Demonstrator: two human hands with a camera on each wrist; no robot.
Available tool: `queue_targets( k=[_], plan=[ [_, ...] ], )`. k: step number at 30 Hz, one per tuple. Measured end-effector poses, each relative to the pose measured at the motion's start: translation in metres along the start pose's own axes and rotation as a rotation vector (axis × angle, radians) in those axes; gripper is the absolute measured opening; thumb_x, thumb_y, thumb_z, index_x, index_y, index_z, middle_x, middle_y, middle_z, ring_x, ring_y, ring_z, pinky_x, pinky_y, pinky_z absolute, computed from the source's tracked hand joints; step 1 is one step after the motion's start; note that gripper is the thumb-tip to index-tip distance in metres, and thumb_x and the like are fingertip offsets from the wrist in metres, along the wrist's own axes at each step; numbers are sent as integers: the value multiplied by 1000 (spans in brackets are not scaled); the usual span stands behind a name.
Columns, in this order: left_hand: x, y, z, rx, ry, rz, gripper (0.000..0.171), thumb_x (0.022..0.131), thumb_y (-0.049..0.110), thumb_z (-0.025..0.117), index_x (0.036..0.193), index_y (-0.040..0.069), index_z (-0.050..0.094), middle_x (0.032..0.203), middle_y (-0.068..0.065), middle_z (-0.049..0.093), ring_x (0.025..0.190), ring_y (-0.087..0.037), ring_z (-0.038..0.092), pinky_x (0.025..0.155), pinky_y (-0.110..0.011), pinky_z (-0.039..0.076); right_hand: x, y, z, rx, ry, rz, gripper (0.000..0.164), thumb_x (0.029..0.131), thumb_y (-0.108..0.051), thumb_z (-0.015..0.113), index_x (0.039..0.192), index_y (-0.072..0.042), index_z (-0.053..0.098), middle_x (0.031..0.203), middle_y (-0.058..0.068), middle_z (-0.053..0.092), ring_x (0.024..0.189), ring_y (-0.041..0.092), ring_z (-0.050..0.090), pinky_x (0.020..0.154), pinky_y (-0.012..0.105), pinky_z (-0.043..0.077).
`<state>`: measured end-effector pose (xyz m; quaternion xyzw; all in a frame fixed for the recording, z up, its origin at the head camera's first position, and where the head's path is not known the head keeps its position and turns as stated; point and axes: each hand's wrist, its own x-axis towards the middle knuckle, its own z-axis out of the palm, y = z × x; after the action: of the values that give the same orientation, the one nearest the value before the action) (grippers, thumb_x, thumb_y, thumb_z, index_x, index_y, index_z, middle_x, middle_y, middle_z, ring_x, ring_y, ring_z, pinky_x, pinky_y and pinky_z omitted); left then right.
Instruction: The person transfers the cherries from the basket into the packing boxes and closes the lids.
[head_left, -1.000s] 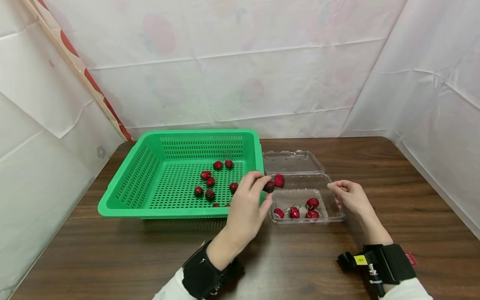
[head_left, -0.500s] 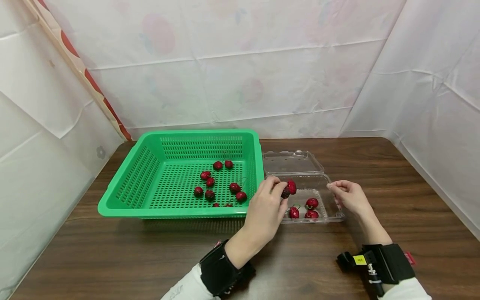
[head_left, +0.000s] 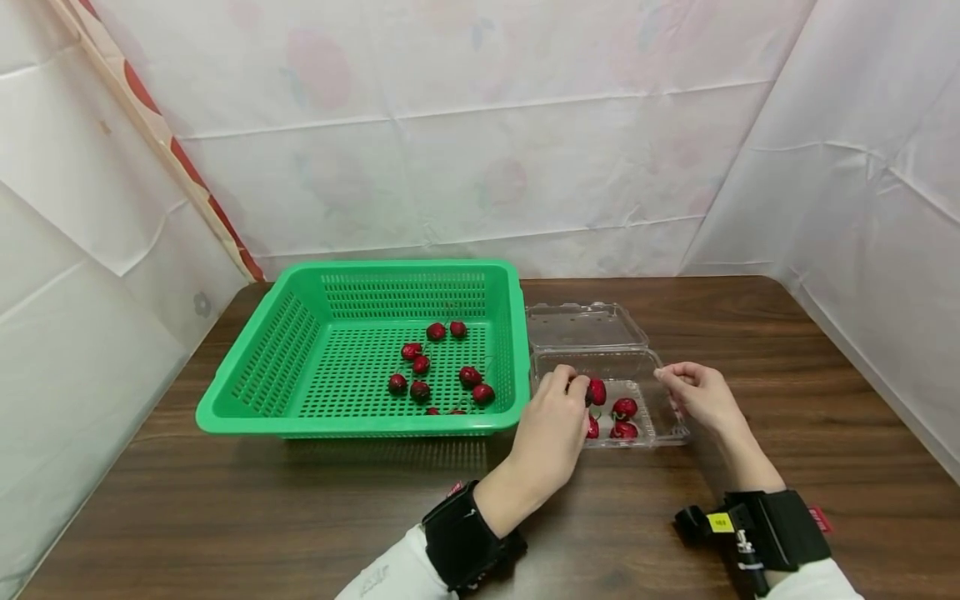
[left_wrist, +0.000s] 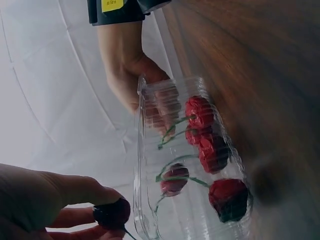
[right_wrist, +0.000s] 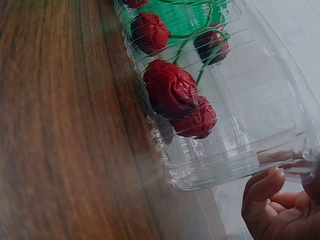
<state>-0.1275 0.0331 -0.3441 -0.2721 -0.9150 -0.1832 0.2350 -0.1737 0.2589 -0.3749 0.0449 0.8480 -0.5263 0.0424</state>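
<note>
Between thumb and fingers, my left hand (head_left: 551, 429) pinches a dark cherry (left_wrist: 111, 214), over the left part of a clear plastic clamshell box (head_left: 633, 367). A brighter red cherry (head_left: 597, 392) shows just beyond those fingertips; how it is supported is unclear. My right hand (head_left: 701, 396) pinches the box's right rim. Inside the box lie several red cherries (head_left: 624, 408) with green stems, partly covered by my left hand. A green plastic basket (head_left: 262, 417) stands to the left with several more cherries (head_left: 471, 377) on its slotted floor.
The box's lid (head_left: 585, 325) lies folded back behind it. Basket and box stand side by side on a brown wooden table (head_left: 300, 517). White patterned sheeting (head_left: 465, 142) hangs behind and at both sides. Each wrist wears a black strap (head_left: 780, 525).
My left hand has moved right and slightly down, from the basket's right edge to over the box. Dark and red cherries moved along with it. The right hand has stayed at the rim.
</note>
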Motion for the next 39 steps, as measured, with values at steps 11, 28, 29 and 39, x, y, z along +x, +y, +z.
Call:
queue_targets(
  k=[11, 28, 29, 39],
  plan=[
    [3, 5, 11, 136, -34, -24, 23, 71, 2, 71, 92, 1, 62, 89, -9, 51, 75, -15, 49, 58, -17, 47, -1, 0, 1, 13, -7, 1, 39, 92, -25, 49, 102, 12, 46, 58, -1, 46, 48, 8, 43, 45, 25, 41],
    [10, 1, 24, 247, -153, -60, 19, 69, 5, 73, 84, 4, 62, 80, -7, 50, 70, -15, 50, 61, -19, 45, 0, 0, 0, 3, 0, -11, 38, 92, -23, 49, 101, 13, 46, 58, -1, 46, 47, 8, 43, 44, 25, 41],
    [11, 1, 24, 246, -166, -65, 19, 69, 5, 73, 84, 4, 63, 80, -7, 50, 70, -15, 51, 61, -19, 46, 0, 0, 0, 1, 1, -13, 37, 92, -23, 49, 101, 13, 46, 58, -1, 46, 47, 8, 43, 44, 25, 41],
    [16, -2, 31, 263, -300, -98, 13, 70, 9, 73, 81, 6, 66, 75, -5, 53, 66, -15, 55, 56, -21, 47, -1, -1, 1, 4, 2, -8, 38, 92, -24, 49, 101, 13, 46, 58, -1, 47, 48, 8, 44, 45, 25, 41]
  ],
)
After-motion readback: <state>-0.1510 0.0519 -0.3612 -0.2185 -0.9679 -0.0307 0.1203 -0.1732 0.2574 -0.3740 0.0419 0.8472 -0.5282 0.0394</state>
